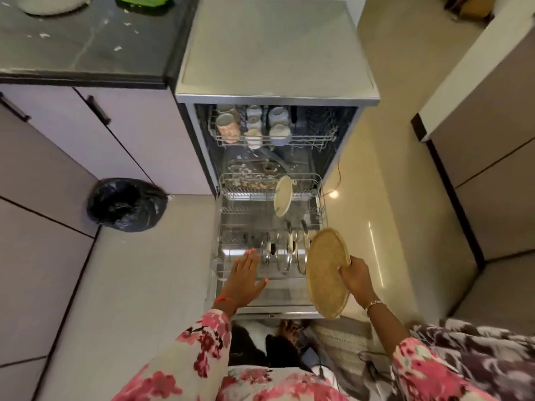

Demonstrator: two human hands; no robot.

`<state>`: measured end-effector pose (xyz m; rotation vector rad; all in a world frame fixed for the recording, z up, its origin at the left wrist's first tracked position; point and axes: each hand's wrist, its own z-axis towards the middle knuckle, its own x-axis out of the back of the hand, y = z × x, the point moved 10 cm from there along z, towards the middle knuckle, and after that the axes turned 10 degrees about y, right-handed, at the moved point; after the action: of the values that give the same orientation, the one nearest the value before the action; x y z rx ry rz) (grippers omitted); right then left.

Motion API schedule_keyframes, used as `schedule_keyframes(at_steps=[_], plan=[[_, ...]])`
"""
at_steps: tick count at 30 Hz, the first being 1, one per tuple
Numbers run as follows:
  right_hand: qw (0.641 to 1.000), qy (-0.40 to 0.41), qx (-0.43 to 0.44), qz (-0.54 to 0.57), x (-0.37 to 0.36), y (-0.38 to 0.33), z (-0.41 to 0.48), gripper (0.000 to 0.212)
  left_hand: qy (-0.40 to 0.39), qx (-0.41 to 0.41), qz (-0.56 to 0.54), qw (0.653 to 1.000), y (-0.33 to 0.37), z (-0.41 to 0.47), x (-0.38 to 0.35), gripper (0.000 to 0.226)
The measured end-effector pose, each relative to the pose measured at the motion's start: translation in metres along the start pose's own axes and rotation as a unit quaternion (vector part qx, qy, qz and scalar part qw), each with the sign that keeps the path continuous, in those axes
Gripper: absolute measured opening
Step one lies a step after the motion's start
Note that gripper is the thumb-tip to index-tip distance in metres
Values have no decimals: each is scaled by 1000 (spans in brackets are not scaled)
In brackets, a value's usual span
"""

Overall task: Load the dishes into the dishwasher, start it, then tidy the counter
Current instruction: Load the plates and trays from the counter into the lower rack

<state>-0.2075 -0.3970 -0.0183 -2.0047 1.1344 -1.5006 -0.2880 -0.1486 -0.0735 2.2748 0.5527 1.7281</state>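
The dishwasher (pixel 275 95) stands open with its lower rack (pixel 320 198) pulled out over the door. My right hand (pixel 354 277) grips the edge of a large round tan plate (pixel 327 273), held on edge at the rack's right front. My left hand (pixel 246 274) is spread flat, fingers straight, over the rack's front left beside several steel lids (pixel 282 253) standing upright. A cream plate (pixel 283 195) stands further back in the rack. The upper rack (pixel 272 138) holds several mugs and cups.
A dark counter (pixel 86 47) with crumbs runs at the upper left, bearing a pale dish (pixel 52 4) and a green object (pixel 142 2). A black bin bag (pixel 126 204) sits on the floor left of the dishwasher. Cabinets flank both sides.
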Motion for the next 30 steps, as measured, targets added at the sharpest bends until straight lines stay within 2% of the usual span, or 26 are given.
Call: schedule_keyframes(at_steps=[4,8,18,25,30], plan=[[1000,11,-7,-6,16,5,33,20,-35,3,20,999,9,16,-22,100],[999,24,0,-23,17,-1,66,19,-61,2,48,997,13,33,-33,67],[992,101,59,-49,0,-34,183,14,-125,1,35,991,-5,108,-96,49],[988,114,89,-54,-66,-36,297,19,-148,28,-5,989,-45,157,-180,50],[986,57,139,-67,-142,-19,366,20,-164,33,-13,986,-65,176,-234,45]])
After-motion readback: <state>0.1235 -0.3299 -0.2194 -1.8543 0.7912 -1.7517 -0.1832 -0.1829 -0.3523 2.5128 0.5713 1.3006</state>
